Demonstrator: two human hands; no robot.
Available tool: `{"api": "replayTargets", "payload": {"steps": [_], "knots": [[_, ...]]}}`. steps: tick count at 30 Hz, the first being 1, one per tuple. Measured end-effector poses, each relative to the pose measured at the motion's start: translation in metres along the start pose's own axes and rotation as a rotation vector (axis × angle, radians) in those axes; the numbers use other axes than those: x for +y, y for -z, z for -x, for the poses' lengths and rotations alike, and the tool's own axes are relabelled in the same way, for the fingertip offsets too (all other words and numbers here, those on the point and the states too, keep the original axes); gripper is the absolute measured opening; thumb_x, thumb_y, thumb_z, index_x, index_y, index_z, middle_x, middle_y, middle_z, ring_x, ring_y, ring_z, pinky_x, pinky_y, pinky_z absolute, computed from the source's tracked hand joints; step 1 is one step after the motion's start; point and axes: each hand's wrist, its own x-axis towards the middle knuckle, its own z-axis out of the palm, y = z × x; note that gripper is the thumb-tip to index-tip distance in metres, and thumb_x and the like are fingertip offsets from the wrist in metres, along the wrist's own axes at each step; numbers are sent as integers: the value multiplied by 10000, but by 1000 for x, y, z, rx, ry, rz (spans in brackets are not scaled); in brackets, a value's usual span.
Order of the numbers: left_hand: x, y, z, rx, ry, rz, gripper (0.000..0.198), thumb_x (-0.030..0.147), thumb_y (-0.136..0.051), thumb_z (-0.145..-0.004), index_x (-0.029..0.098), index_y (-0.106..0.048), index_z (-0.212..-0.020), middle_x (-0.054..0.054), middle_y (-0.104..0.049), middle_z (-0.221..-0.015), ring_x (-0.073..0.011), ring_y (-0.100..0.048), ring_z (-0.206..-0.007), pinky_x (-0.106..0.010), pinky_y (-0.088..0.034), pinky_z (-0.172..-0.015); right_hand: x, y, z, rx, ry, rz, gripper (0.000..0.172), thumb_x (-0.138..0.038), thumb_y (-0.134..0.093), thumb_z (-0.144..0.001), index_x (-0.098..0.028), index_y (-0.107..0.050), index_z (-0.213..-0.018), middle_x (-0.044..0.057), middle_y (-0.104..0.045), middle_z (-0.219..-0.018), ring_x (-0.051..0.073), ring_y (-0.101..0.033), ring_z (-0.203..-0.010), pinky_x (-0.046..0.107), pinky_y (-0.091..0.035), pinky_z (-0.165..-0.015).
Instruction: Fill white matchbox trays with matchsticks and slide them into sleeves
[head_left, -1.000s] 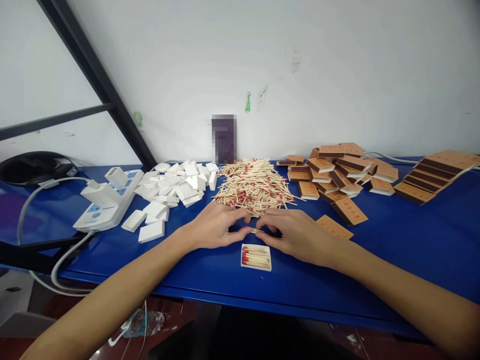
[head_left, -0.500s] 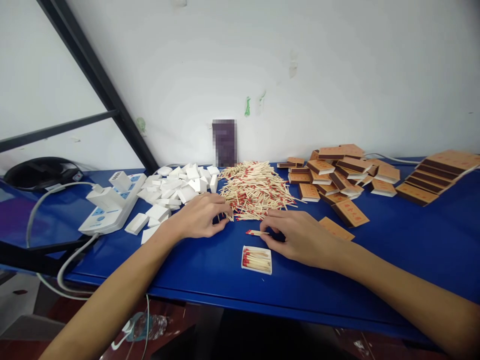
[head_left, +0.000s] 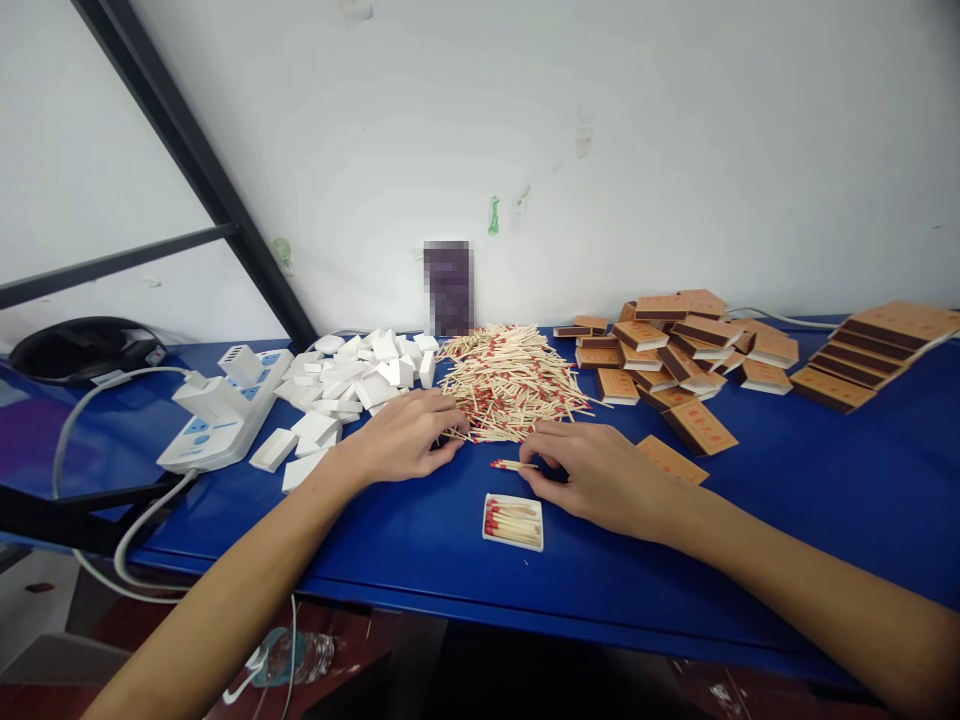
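My left hand [head_left: 405, 438] rests at the near left edge of a big heap of red-tipped matches [head_left: 510, 380], its fingers curled and pinching at matches there. My right hand [head_left: 592, 470] lies to the right, fingers pinched on a few matches [head_left: 510, 465] that stick out to the left with their red heads leading. Just below them an open white matchbox tray [head_left: 513, 521] sits on the blue table [head_left: 420, 540], partly filled with matches.
A pile of empty white trays [head_left: 345, 385] lies left of the heap, beside a white power strip [head_left: 217, 410] with cables. Brown matchbox sleeves [head_left: 675, 350] are piled at the right, with a neat row [head_left: 870, 355] further right. One sleeve [head_left: 671, 458] lies by my right wrist.
My hands were together above the tray; the left hand has moved up and left to the heap's edge. The right hand stays, still holding the matches.
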Motion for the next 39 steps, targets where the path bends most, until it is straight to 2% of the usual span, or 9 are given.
{"api": "replayTargets", "payload": {"steps": [4, 7, 14, 18, 24, 28, 31, 35, 39], "knots": [[-1, 1, 1, -12, 0, 13, 165, 197, -480, -948, 168, -635, -897, -48, -614, -890, -182, -558, -814, -310, -419, -741, 0, 1, -1, 2, -23, 10, 156, -238, -519, -919, -200, -584, -782, -3, -620, -748, 131, -500, -618, 279, -287, -566], [2, 1, 0, 29, -20, 60, 177, 220, -478, -966, 169, -640, -917, -50, -611, -886, -176, -558, -818, -293, -421, -724, 0, 1, -1, 14, -61, 37, 159, -248, -527, -916, -199, -594, -780, -2, -610, -730, 133, -499, -610, 280, -290, -569], [26, -6, -7, 128, -186, 138, 190, 236, -503, -978, 173, -678, -943, -36, -612, -815, -159, -558, -754, -283, -428, -710, 5, -2, -2, 25, -57, 24, 158, -230, -540, -919, -196, -606, -779, -4, -598, -720, 134, -508, -623, 273, -295, -570], [37, -11, -11, 208, -224, 180, 207, 275, -521, -987, 172, -688, -919, -27, -621, -772, -149, -568, -710, -268, -429, -673, 6, -5, -3, 32, -64, 23, 160, -234, -550, -915, -196, -612, -773, -10, -585, -684, 137, -511, -620, 273, -291, -572], [34, -13, -11, 219, -167, 205, 226, 326, -516, -989, 170, -675, -1030, -24, -658, -800, -147, -603, -727, -261, -444, -675, 5, -4, -3, 7, -68, 13, 175, -233, -519, -932, -196, -611, -788, -6, -601, -698, 139, -515, -620, 276, -291, -569], [23, -8, -7, 182, -103, 156, 208, 252, -490, -947, 175, -675, -1002, -28, -662, -830, -156, -597, -759, -281, -434, -705, 1, -2, -2, -4, -29, -26, 212, -288, -495, -964, -199, -637, -834, 3, -620, -740, 136, -523, -633, 273, -320, -587], [14, -6, -5, 170, 13, 152, 202, 220, -484, -917, 185, -682, -936, -14, -674, -835, -156, -601, -783, -312, -392, -750, -1, -1, -2, -27, 21, -70, 202, -308, -515, -963, -200, -658, -869, 4, -629, -760, 131, -534, -639, 265, -343, -599], [9, -6, -4, 128, 136, 292, 179, 232, -512, -865, 180, -673, -809, 53, -609, -619, -101, -532, -567, -348, -364, -798, 0, -2, -2, -71, 54, -106, 226, -334, -517, -974, -198, -683, -902, 16, -653, -807, 144, -580, -709, 265, -370, -629], [10, -7, -3, 65, 87, 389, 131, 259, -579, -823, 176, -672, -781, 95, -496, -482, -72, -453, -455, -346, -406, -822, 2, 2, -2, -83, 81, -77, 235, -328, -507, -974, -205, -700, -920, 18, -653, -808, 149, -588, -714, 273, -365, -627]]}}
